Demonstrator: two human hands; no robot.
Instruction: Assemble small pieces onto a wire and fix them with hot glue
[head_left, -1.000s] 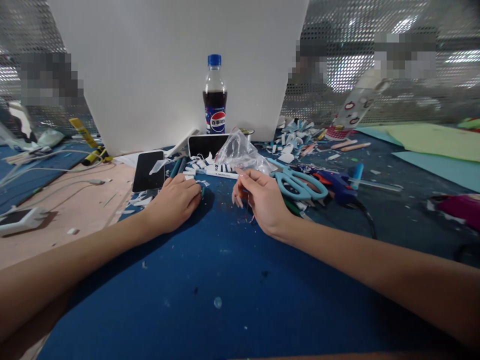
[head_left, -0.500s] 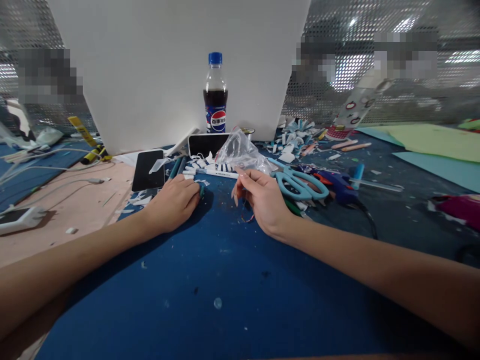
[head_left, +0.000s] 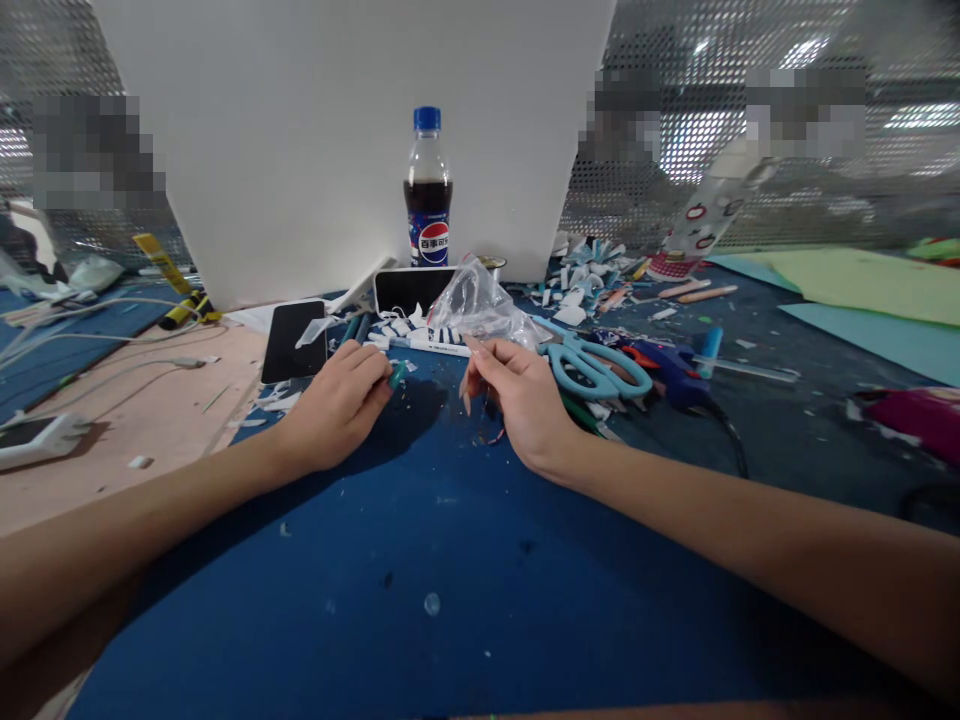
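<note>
My left hand (head_left: 339,408) is closed, raised a little over the blue table mat (head_left: 375,560). Its fingertips pinch a small translucent green piece (head_left: 398,374), mostly visible at the tips; its exact kind is unclear. To the right, my right hand (head_left: 534,412) is closed in a pinch, thumb against fingers. Below its fingers hangs a thin thread or wire with a reddish part (head_left: 497,437), too fine to make out well. A white marker (head_left: 442,347) lies just beyond the right fingertips. Light-blue scissors (head_left: 592,368) rest beside that hand.
A cola bottle (head_left: 428,195) stands against a white board (head_left: 300,140). Two phones, one lying (head_left: 295,342) and one leaning (head_left: 411,290), flank a clear plastic bag (head_left: 484,305). Rightward are a blue glue gun (head_left: 671,370), paper scraps (head_left: 574,285) and coloured sheets (head_left: 862,285).
My left hand has lifted slightly off the mat, and more of the green piece shows at its fingertips. My right hand stays nearly still, pinched. The view has shifted slightly.
</note>
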